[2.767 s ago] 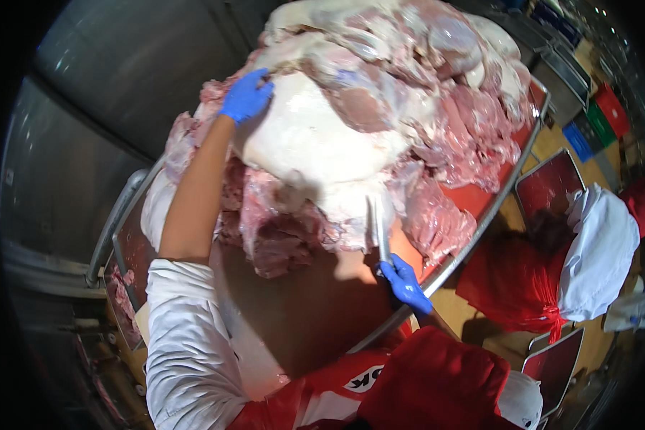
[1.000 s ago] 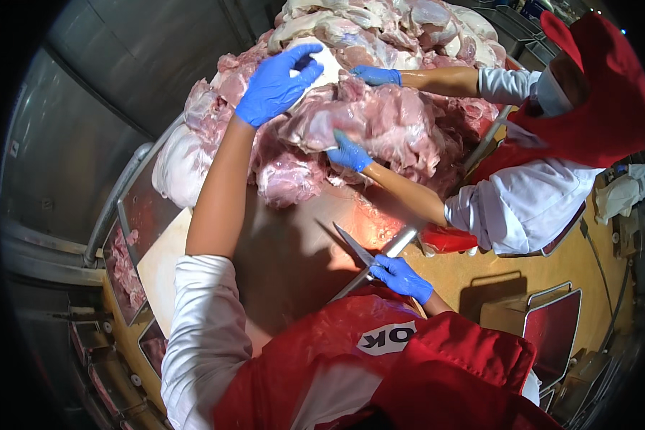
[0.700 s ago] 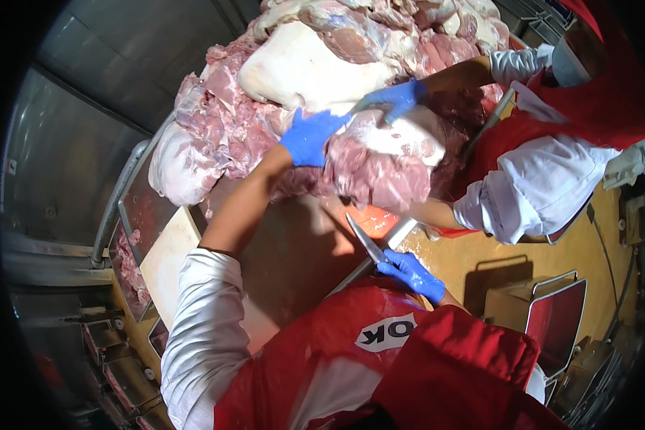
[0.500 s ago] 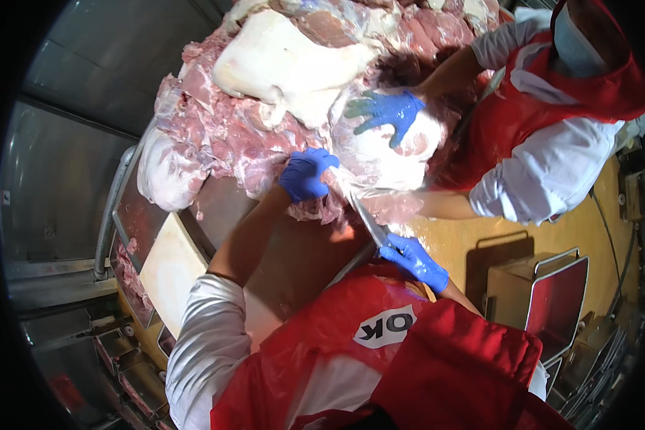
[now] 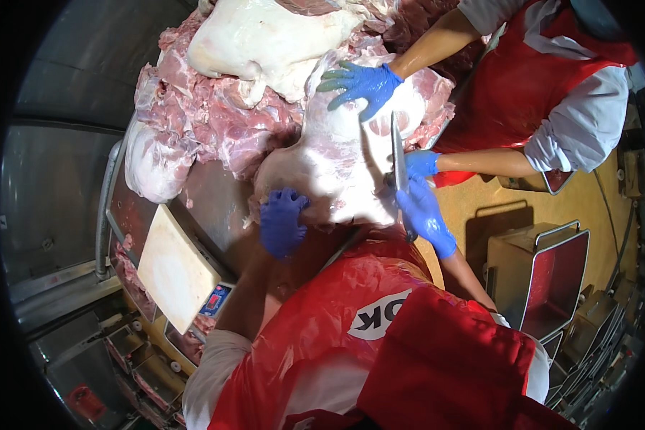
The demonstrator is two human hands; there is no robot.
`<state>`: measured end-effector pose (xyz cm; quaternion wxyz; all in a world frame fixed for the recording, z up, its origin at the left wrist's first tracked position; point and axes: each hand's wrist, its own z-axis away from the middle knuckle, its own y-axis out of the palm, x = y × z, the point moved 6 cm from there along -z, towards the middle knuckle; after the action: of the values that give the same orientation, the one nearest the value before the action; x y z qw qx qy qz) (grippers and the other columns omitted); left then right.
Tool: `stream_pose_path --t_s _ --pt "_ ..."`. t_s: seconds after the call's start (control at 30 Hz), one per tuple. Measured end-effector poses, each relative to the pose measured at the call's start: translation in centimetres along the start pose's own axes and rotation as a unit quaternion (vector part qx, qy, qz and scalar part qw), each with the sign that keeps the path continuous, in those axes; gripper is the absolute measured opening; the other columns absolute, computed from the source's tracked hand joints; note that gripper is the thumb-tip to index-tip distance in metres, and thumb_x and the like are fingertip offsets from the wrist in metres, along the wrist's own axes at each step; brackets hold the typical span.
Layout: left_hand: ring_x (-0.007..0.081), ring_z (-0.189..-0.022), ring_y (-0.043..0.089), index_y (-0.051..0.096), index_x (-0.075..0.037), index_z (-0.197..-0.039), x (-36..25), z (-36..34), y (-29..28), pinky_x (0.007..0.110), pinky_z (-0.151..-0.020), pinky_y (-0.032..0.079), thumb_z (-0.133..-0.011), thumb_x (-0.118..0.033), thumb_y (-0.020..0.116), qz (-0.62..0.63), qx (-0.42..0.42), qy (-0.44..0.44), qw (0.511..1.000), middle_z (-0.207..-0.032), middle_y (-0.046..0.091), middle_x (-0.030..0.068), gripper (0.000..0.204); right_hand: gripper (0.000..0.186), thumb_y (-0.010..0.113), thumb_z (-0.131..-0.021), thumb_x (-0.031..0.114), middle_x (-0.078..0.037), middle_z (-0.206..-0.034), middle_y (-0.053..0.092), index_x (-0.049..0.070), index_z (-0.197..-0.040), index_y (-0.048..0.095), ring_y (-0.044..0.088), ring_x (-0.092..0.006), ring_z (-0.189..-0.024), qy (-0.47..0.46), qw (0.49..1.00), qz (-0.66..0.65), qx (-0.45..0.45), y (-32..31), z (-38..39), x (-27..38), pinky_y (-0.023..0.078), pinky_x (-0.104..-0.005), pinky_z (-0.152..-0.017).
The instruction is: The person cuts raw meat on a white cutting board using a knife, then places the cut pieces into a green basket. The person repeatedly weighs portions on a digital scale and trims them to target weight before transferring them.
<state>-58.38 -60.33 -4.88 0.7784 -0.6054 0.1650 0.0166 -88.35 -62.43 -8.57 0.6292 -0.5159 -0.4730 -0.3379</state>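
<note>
Heaped on a steel table [image 5: 215, 208], raw meat surrounds a large pale fatty cut [image 5: 337, 161] at its near edge, gripped by the closed left hand [image 5: 283, 222] while the right hand [image 5: 424, 215], fist round a knife [image 5: 398, 154], seems poised to trim; a co-worker's gloved hand [image 5: 360, 84] lies spread on it, calling for care.

To your left, a pale cutting board [image 5: 175, 269] lies flat on the steel tabletop [image 5: 208, 208], with a small scale display [image 5: 213, 299] just at its near edge. Far behind it, you've got a heap of pink and white meat [image 5: 215, 122] piled high. Over on your right, a co-worker in a red apron [image 5: 545, 86] stands at the tabletop's edge. Near right, on the yellow floor [image 5: 588, 208], sits a metal bin [image 5: 545, 276] with a red inside.
</note>
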Motion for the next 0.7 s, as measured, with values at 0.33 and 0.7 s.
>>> stream_pose_path --t_s 0.33,0.7 --pt "0.0220 -0.105 0.057 0.052 0.002 -0.130 8.0 -20.2 3.9 0.036 -0.092 0.049 -0.081 -0.036 0.082 0.381 0.006 -0.067 0.922 -0.114 0.062 0.0122 0.069 0.021 0.065 -0.097 0.024 -0.018 -0.112 0.061 0.004 -0.098 0.069 0.045 -0.0350 -0.130 0.043 0.999 -0.004 0.008 0.5 -9.5 -5.6 0.036 -0.0443 -0.108" --pt "0.0161 -0.103 0.064 0.060 -0.001 -0.127 5.3 -18.4 6.2 0.032 -0.089 0.054 -0.080 -0.005 0.077 0.644 0.173 -0.096 0.739 -0.115 0.067 0.0055 0.050 0.021 0.065 -0.099 0.024 0.000 -0.087 0.064 0.003 -0.098 0.066 0.058 -0.0087 -0.084 0.126 0.935 -0.318 0.094 1.1 -13.4 -6.8 0.049 -0.0264 -0.079"
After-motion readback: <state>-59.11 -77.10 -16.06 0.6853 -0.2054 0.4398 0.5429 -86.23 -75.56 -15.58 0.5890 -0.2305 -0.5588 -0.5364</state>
